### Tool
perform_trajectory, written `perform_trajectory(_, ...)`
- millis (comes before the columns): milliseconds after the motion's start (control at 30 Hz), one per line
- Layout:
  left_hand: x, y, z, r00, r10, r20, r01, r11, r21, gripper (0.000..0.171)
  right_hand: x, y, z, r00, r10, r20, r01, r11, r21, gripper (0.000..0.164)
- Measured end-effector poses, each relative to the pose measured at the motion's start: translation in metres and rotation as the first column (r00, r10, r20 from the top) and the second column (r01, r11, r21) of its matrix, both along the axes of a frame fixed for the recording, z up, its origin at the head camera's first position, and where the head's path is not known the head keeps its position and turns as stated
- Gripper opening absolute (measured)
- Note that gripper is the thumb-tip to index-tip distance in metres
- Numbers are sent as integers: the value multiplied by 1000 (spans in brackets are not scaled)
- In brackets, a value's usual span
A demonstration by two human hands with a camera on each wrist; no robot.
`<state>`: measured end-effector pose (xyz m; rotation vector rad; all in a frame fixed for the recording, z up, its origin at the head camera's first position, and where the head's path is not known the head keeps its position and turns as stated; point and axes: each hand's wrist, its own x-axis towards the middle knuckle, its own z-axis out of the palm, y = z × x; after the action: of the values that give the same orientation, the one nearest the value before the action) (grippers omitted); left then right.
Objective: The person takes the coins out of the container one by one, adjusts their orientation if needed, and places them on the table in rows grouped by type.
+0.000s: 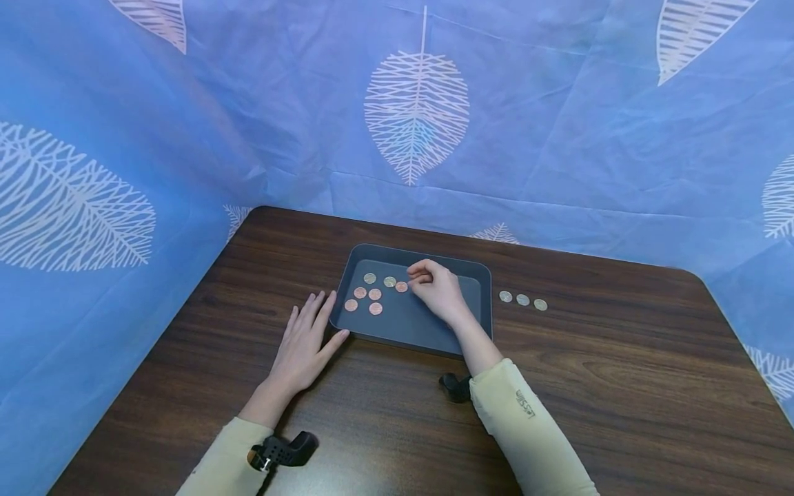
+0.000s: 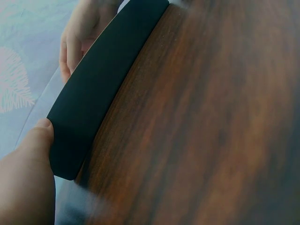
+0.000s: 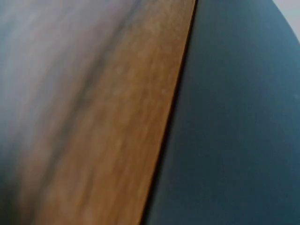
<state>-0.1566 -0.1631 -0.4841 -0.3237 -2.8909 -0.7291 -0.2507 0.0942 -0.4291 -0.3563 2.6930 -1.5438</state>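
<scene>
A dark grey rectangular tray [image 1: 428,331] lies on the wooden table. Several copper-coloured coins [image 1: 375,294] and two pale coins [image 1: 389,282] are in its left half. My right hand [image 1: 437,289] is over the tray, fingers bent, the tips close to the copper coin [image 1: 402,286] furthest right. Whether anything is between those fingertips is hidden. With fingers spread, my left hand [image 1: 304,344] lies at the tray's left front corner. In the left wrist view its thumb [image 2: 43,133] touches the tray wall [image 2: 93,84]. The right wrist view shows only tray wall [image 3: 225,122] and table.
Three silver-coloured coins [image 1: 523,300] lie in a row on the table [image 1: 620,358], to the right of the tray. Blue cloth [image 1: 527,124] with white leaf prints hangs behind the table and at its sides.
</scene>
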Motion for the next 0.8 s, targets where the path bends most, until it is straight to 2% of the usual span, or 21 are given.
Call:
perform_trajectory(267, -1, 0, -1, 1000, -2, -2, 2, 1000, 3, 74, -10, -8, -8, 1000, -16, 25, 14, 997, 74, 20)
perform_trajectory(600, -1, 0, -1, 1000, -1, -8, 1, 1000, -2, 74, -16, -8, -20, 998, -13, 54, 5, 990, 138, 26)
perform_trajectory(800, -1, 0, 0, 1000, 1, -6, -1, 1000, 5, 74, -17, -9, -25, 999, 2, 35, -8, 985, 172, 27)
